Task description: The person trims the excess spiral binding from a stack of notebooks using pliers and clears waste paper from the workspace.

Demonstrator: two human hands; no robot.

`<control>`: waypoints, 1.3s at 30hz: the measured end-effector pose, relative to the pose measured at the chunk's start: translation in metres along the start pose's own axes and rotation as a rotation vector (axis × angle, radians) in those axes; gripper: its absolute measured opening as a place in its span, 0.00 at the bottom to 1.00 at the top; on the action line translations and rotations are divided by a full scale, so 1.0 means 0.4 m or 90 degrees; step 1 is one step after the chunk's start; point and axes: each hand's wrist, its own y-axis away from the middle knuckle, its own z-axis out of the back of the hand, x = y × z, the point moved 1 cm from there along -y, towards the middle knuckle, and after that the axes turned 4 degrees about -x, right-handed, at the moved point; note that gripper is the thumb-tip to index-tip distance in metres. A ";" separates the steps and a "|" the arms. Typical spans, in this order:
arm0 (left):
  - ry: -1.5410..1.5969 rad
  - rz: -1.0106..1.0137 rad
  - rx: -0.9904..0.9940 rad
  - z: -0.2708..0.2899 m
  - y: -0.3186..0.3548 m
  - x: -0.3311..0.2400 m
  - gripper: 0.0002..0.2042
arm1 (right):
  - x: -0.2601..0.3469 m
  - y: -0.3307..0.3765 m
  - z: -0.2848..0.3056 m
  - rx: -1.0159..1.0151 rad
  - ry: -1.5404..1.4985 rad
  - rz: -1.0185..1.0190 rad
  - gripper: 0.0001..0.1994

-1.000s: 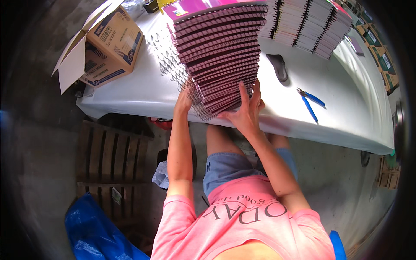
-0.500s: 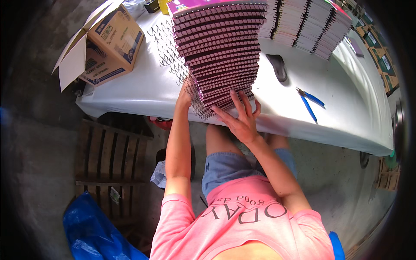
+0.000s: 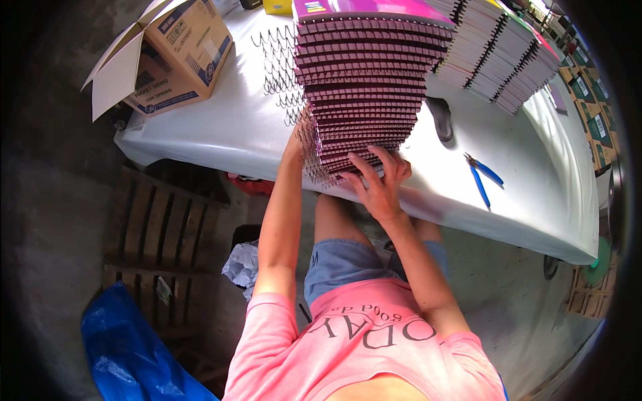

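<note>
A long tabletop (image 3: 221, 127) covered in white sheeting is seen running from the far left to the near right, lit brightly and evenly by daylight. Below it a grey concrete floor (image 3: 60, 220) is laid out, darker toward the left. A wooden pallet (image 3: 157, 227) is set on the floor at the left, partly under the tabletop edge, and a blue plastic sheet (image 3: 117, 354) is bunched near its lower corner.

Notebook stack (image 3: 364, 80) on table (image 3: 221, 127), box (image 3: 167, 57) left, pliers (image 3: 481, 177) right.
</note>
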 end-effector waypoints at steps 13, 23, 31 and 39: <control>-0.060 -0.039 -0.327 -0.089 0.390 0.055 0.16 | -0.372 0.051 0.418 0.420 0.444 -0.376 0.35; -0.040 -0.163 -0.352 -0.139 0.374 0.125 0.10 | -0.376 0.051 0.396 0.422 0.253 -0.344 0.26; -0.009 -0.276 -0.361 -0.128 0.374 0.149 0.26 | 0.003 -0.027 0.290 0.390 -0.158 -0.286 0.28; -0.003 -0.143 -0.347 -0.133 0.402 0.077 0.28 | 0.067 -0.015 0.197 0.381 0.072 -0.156 0.24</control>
